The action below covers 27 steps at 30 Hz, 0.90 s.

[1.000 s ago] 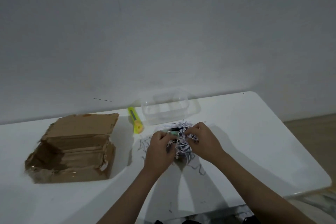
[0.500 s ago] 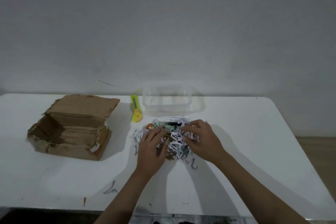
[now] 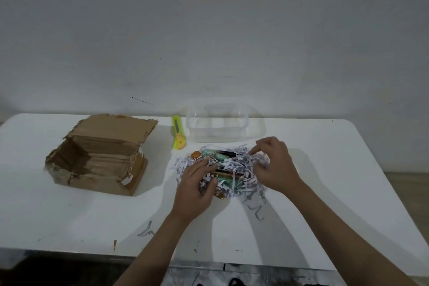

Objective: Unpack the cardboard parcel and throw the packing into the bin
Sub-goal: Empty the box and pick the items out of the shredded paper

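Note:
A heap of shredded paper packing (image 3: 241, 169) lies in the middle of the white table (image 3: 69, 211), mixed with several small items in mint green, black and orange (image 3: 216, 154). My left hand (image 3: 195, 188) rests on the heap's left side, fingers spread into the shreds. My right hand (image 3: 274, 165) hovers at the heap's right side with fingers curled, pinching shreds at its fingertips. The torn, open cardboard parcel (image 3: 99, 153) lies on the table's left part, apart from both hands.
A yellow-green utility knife (image 3: 178, 133) lies behind the heap. Beside it, a clear plastic container (image 3: 218, 125) stands near the wall. Loose paper strips (image 3: 255, 206) and scraps (image 3: 146, 230) are scattered toward the table's front edge. No bin is in view.
The view has levelled and pulled back. Both hands have drawn apart, spreading the heap wider, so more of the coloured items show. My right hand has lifted slightly to the right.

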### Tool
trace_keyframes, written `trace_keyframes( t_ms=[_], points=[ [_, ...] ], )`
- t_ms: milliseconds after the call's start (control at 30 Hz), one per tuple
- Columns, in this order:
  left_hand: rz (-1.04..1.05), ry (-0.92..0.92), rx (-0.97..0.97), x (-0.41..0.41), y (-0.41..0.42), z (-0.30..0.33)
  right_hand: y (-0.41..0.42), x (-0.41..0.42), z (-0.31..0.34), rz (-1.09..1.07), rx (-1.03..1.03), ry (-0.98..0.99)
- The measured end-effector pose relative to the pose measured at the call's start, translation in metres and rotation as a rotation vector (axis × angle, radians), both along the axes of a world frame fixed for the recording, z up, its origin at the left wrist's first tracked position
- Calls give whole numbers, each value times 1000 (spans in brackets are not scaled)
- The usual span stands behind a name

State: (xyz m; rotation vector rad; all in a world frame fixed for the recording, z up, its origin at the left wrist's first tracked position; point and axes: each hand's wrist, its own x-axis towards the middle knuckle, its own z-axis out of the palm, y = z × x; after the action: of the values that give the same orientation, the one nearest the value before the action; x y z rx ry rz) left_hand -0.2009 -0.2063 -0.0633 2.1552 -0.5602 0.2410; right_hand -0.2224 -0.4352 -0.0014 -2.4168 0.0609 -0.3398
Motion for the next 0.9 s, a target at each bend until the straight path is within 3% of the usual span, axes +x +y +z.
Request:
trace_keyframes(
  t_ms=[100,167,267,433,900],
  points=[
    [13,-40,36,-1,2,3,24,7,16,164,116,-116],
    [56,-54,100,0,5,2,38,13,20,285,137,60],
    [102,7,215,2,15,-5,49,17,13,322,-114,301],
    [98,17,303,-2,29,-18,50,15,5,275,-230,277],
    [95,21,322,-3,30,-22,33,-2,32,31,460,88]
  ],
)
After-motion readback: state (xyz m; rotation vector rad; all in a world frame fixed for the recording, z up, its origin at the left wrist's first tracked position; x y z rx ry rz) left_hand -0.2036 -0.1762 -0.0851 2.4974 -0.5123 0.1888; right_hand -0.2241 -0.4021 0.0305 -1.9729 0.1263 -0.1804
